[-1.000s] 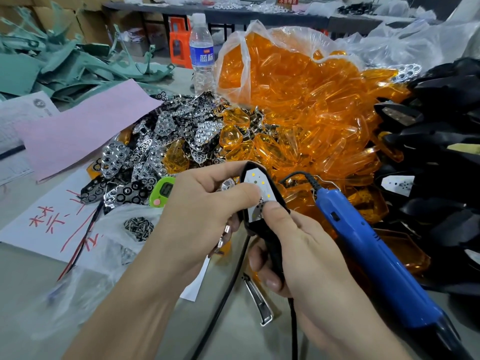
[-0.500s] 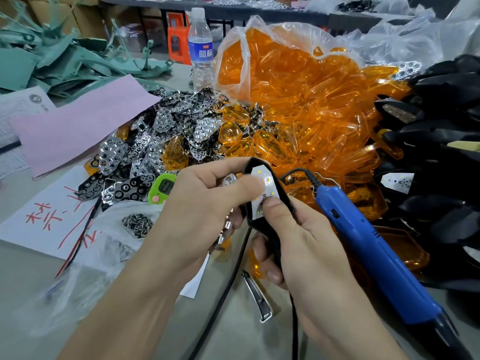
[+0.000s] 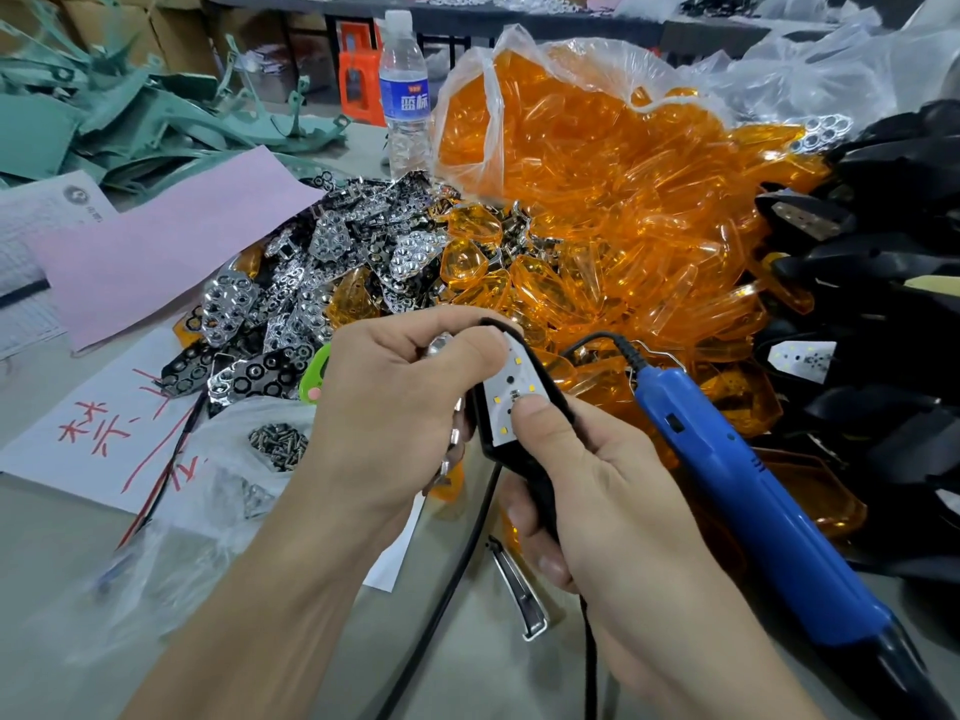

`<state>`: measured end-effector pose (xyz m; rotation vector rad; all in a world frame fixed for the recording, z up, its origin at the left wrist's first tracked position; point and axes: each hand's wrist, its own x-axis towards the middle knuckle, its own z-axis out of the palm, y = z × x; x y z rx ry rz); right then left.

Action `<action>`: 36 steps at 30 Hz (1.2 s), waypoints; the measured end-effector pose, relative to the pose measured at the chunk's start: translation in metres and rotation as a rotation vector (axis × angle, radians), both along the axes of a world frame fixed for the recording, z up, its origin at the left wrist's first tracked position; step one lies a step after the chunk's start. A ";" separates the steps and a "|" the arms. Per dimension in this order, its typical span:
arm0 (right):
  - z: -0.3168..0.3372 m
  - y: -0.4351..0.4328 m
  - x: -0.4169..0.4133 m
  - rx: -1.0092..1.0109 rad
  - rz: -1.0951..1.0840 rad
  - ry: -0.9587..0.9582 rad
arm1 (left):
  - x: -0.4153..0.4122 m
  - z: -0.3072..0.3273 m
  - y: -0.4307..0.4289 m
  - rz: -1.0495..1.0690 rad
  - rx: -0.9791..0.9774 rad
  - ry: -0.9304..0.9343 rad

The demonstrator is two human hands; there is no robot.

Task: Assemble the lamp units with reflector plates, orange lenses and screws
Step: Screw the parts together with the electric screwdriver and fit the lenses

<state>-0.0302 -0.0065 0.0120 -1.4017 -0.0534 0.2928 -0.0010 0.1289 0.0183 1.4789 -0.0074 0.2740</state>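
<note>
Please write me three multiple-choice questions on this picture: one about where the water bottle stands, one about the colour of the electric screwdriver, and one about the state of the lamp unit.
1. Where does the water bottle stand?
A. at the front, lying flat
B. at the back, just left of the bag of orange lenses
C. on a chair

2. What colour is the body of the electric screwdriver?
A. green
B. red
C. blue

3. What is the state of the lamp unit?
A. its white LED board is bare
B. an orange lens covers it
C. it is broken in two

Answers:
1 B: the bottle rises upright beside the bag's left wall.
2 C: the long body is blue.
3 A: the right hand grips the unit with its thumb on the bare board, and the left hand holds a shiny reflector plate beside it.
</note>
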 end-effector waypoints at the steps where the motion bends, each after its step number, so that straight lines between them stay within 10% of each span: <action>1: 0.000 0.001 -0.001 0.013 0.008 0.013 | 0.000 0.000 -0.001 0.018 0.019 -0.014; 36: -0.004 0.002 0.000 -0.080 -0.048 -0.027 | -0.001 -0.007 -0.001 0.017 0.294 -0.162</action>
